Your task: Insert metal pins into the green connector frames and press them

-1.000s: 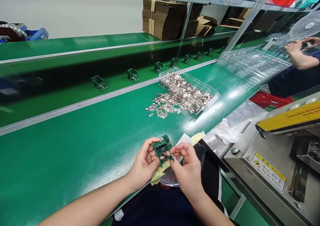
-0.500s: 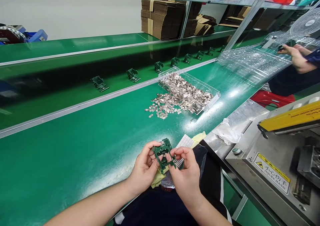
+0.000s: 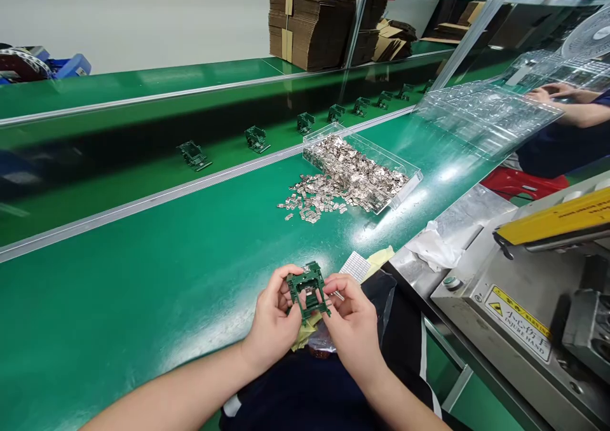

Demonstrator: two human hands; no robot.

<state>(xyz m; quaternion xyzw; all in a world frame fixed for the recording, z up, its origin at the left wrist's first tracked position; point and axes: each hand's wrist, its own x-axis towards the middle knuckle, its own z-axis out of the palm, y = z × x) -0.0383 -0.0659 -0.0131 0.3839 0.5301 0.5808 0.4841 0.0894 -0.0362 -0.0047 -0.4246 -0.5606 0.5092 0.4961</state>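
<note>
A green plastic frame (image 3: 311,287) with a rectangular opening is held up over my lap, at the bench's near edge. My left hand (image 3: 275,313) grips its left side, with the thumb by the lower corner. On the other side, the fingers and thumb of my right hand (image 3: 351,313) close round the frame's right edge. A small metallic piece shows in the opening. Behind my right hand lies a white sheet with a grid (image 3: 355,266), partly hidden. Farther off, a clear tray (image 3: 413,182) overflows with small metal pieces (image 3: 350,170), some loose on the green bench.
Several similar green frames (image 3: 257,139) stand in a row on the green belt (image 3: 143,164) behind a metal rail. At right is a machine (image 3: 476,291) with a hand-injury warning label. Clear blister trays (image 3: 486,116) lie near a co-worker's hands (image 3: 555,93). Cardboard stacks (image 3: 309,30) stand behind.
The green frame has turned in my hands, so its opening faces me more squarely. Frames on the belt have shifted slightly right. The co-worker's hands have come together over the clear trays.
</note>
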